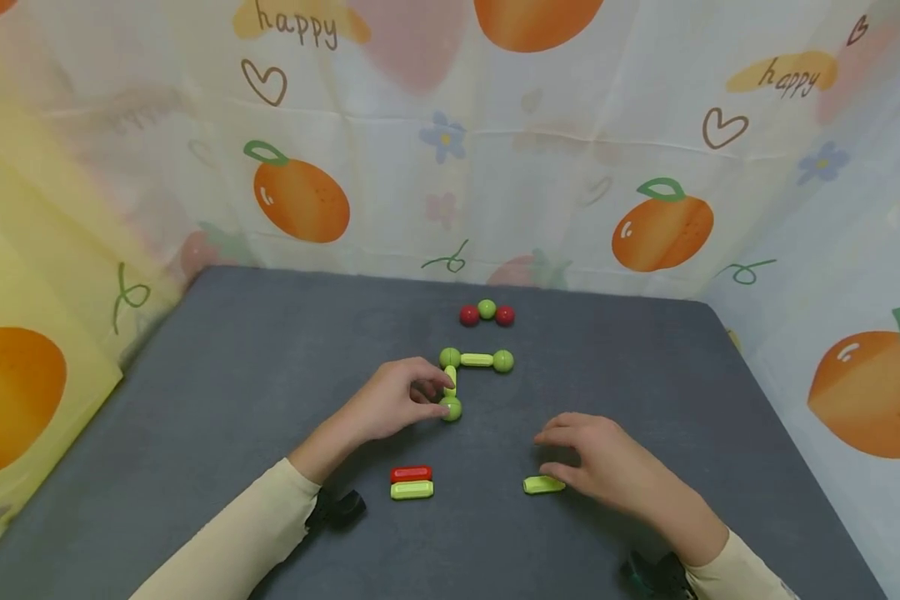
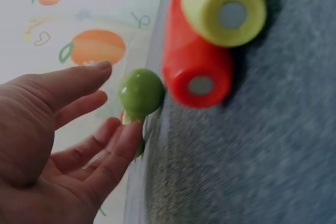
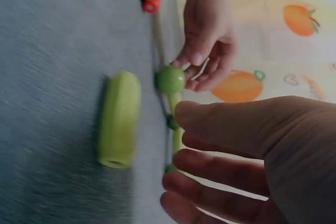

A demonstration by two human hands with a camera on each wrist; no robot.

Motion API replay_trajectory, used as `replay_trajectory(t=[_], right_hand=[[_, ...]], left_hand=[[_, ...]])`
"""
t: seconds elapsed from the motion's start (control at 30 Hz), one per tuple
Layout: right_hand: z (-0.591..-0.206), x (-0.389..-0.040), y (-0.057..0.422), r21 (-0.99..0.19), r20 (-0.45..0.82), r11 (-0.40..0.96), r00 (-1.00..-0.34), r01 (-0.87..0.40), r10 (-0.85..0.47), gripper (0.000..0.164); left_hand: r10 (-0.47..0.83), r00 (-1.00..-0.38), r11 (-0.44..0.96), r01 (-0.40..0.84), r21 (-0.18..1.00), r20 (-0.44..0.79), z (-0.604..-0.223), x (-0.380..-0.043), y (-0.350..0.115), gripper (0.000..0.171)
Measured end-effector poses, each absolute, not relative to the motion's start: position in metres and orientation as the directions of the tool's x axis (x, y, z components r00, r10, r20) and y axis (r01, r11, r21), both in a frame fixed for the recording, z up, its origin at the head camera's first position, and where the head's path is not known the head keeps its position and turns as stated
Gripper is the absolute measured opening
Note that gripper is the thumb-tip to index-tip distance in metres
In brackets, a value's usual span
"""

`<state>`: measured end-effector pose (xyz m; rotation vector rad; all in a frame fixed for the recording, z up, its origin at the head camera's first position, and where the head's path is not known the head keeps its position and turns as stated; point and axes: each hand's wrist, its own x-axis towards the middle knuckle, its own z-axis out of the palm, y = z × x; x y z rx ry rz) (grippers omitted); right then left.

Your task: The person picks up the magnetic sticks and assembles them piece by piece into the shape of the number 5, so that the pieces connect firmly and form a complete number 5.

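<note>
In the head view, two yellow-green magnetic rods, an upper rod [image 1: 477, 360] and a lower rod [image 1: 451, 381], join three green balls into an L: corner ball [image 1: 450, 357], right ball [image 1: 503, 361] and near ball [image 1: 452, 408]. My left hand [image 1: 397, 398] is at the L's left side, its thumb by the near ball and fingertips by the lower rod; contact is hard to tell. In the left wrist view, thumb and fingers stand apart. Over a loose yellow-green rod [image 1: 543, 485], my right hand [image 1: 607, 462] hovers with relaxed fingers, gripping nothing.
A red rod [image 1: 411, 474] and another yellow-green rod [image 1: 412, 490] lie side by side near the left forearm. Farther back, a small green ball [image 1: 487, 309] sits between two red balls [image 1: 469, 315]. A fruit-patterned cloth [image 1: 525, 167] hangs around the grey table [image 1: 270, 333].
</note>
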<state>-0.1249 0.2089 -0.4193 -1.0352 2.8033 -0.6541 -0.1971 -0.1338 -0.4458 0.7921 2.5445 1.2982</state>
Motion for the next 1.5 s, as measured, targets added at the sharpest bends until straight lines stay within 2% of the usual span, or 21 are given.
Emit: replay_trajectory(t=[0.13,0.43,0.63,0.8,0.97,1.27,1.5], right_hand=[[-0.431,-0.119,0.209,-0.465,0.024,0.652,-0.745,-0.598,-0.666,0.024],[-0.445,-0.120,0.205,-0.519,0.094,0.596,-0.734,-0.613,-0.672,0.018],[-0.444,-0.134,0.204,-0.482,0.193,0.572,-0.717,-0.664,-0.670,0.019],[-0.428,-0.153,0.198,-0.433,0.248,0.586,-0.716,-0.684,-0.653,0.020],[-0.415,-0.173,0.189,-0.436,0.290,0.576,-0.714,-0.691,-0.638,0.021],[-0.420,-0.191,0.173,-0.415,0.313,0.591,-0.718,-0.692,-0.621,0.019],[-0.430,-0.198,0.161,-0.392,0.267,0.607,-0.716,-0.692,-0.645,0.016]], left_hand=[[0.549,-0.835,0.519,0.381,0.765,0.043,-0.450,-0.195,-0.130,0.031],[0.542,-0.839,0.554,0.386,0.738,0.032,-0.455,-0.196,-0.127,0.028],[0.541,-0.839,0.566,0.407,0.717,0.048,-0.455,-0.195,-0.125,0.026],[0.549,-0.834,0.567,0.420,0.709,0.055,-0.456,-0.195,-0.127,0.025],[0.557,-0.828,0.558,0.434,0.708,0.068,-0.457,-0.196,-0.127,0.024],[0.565,-0.821,0.545,0.445,0.710,0.081,-0.457,-0.199,-0.120,0.023],[0.567,-0.821,0.533,0.432,0.728,0.072,-0.455,-0.200,-0.123,0.024]])
